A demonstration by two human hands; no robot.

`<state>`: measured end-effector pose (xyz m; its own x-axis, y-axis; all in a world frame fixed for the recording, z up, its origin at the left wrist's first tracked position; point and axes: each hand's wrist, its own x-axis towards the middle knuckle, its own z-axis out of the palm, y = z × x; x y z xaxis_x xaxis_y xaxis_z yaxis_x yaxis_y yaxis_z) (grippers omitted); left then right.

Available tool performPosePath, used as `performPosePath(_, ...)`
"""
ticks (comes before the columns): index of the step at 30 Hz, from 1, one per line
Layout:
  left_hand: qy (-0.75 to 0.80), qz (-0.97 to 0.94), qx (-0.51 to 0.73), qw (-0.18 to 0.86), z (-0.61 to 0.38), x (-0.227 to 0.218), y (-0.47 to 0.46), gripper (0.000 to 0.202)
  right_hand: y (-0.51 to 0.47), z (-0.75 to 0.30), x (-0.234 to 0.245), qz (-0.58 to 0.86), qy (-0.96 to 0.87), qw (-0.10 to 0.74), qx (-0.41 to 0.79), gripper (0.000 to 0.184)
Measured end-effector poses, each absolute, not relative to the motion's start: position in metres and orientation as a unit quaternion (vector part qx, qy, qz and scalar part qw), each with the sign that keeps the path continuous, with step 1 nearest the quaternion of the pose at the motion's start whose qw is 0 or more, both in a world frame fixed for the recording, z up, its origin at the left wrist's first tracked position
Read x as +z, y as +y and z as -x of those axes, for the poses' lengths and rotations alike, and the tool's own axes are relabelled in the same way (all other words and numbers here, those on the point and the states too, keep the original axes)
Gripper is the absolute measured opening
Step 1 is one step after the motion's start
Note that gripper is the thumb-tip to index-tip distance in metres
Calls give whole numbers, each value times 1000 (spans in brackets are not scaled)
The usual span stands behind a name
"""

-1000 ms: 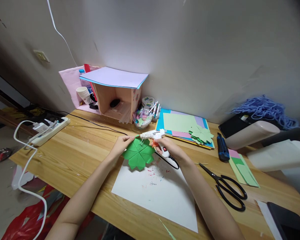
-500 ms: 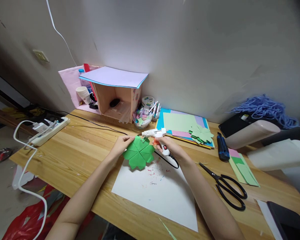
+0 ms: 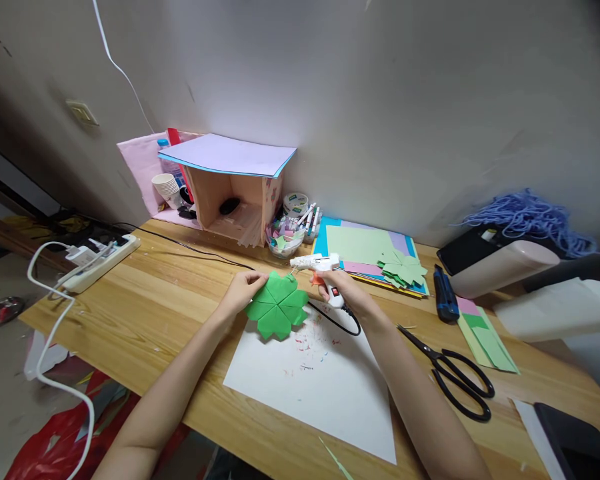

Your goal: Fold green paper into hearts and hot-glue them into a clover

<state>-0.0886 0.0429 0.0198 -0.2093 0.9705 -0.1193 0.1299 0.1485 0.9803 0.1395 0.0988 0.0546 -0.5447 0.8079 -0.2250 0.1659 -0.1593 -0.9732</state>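
1. the person's left hand is closed, thumb and fingers pinching the upper left edge of a green paper flower.
2. the right hand is wrapped around the grip of a white hot glue gun, its nozzle just beside the flower's top petals; whether they touch cannot be told.
3. the flower is held over a stained white paper sheet on the wooden bench.
4. black-handled scissors lie right of the sheet, near a blue utility knife.
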Motion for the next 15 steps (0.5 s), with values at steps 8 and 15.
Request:
performPosePath(8, 619, -445, 500, 411, 102, 13, 49, 35, 105, -161, 77, 391, -483, 447, 643, 28)
performPosePath(15, 602, -371, 551, 443, 116, 21, 50, 41, 91, -175, 100, 344, -478, 501, 634, 20)
